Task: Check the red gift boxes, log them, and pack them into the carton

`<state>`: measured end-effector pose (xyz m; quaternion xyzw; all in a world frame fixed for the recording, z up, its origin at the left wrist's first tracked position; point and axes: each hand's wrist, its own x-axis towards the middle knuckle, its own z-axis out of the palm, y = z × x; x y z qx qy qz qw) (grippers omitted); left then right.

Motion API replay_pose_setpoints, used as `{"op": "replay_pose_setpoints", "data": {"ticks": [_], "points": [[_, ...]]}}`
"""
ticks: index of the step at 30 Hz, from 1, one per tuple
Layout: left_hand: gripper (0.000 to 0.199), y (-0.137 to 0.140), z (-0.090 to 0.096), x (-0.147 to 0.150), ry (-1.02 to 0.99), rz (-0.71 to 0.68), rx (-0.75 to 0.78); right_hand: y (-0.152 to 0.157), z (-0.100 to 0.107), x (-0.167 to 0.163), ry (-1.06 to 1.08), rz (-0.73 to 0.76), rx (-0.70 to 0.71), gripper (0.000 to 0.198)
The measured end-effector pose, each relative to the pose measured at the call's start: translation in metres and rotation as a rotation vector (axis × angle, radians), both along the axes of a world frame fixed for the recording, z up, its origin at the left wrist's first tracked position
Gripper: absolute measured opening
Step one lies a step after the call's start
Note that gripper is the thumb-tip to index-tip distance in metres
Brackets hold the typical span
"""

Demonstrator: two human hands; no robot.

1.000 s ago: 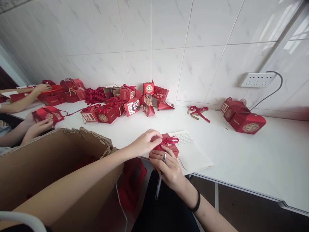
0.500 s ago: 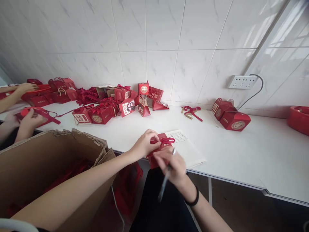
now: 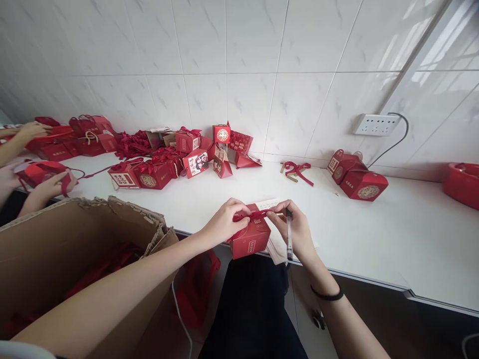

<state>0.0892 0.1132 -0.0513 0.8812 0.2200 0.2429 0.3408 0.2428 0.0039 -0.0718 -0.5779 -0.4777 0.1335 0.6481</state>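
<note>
A red gift box with pale printing sits at the table's front edge. Across its top runs a dark red ribbon tied in a bow. My left hand pinches the ribbon's left loop, its fingers resting against the box. On the other side, my right hand pinches the right end of the bow between thumb and forefinger. A pen hangs tip-end unclear from the same right hand, tucked among the fingers. Sheets of paper lie partly under the box and my right hand.
A torn-edged cardboard carton stands at my left, below the table edge. Several red boxes and a ribbon heap lie behind it. More boxes stand at right, near a power strip. A co-worker's hands handle a red box.
My right hand has moved up and right from the front of the box to the bow's right end. The pen swung to near upright. The left hand has stayed on the bow.
</note>
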Motion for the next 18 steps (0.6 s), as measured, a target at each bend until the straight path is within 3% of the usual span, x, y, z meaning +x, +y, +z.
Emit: {"op": "replay_pose_setpoints", "data": {"ticks": [3,6,10,13,15,18], "points": [[0.012,0.001,0.0,0.001,-0.007,-0.027,-0.047,0.005,0.012,-0.004,-0.175,0.032,0.049,0.011],[0.011,0.002,0.001,0.002,-0.011,-0.043,-0.085,0.018,0.017,0.0,-0.211,0.016,0.05,0.01],[0.01,0.002,-0.001,0.004,-0.014,-0.014,-0.089,0.029,0.01,0.012,-0.123,-0.074,-0.156,0.024],[0.01,0.003,-0.002,0.004,-0.025,-0.007,-0.101,0.023,0.002,0.017,-0.044,0.045,-0.283,0.037],[0.01,0.004,-0.003,0.005,-0.034,-0.015,-0.112,0.017,-0.002,0.017,0.025,0.151,-0.272,0.04],[0.011,0.004,-0.003,0.004,-0.048,-0.015,-0.1,0.011,-0.006,0.013,0.104,0.191,-0.225,0.04]]}}
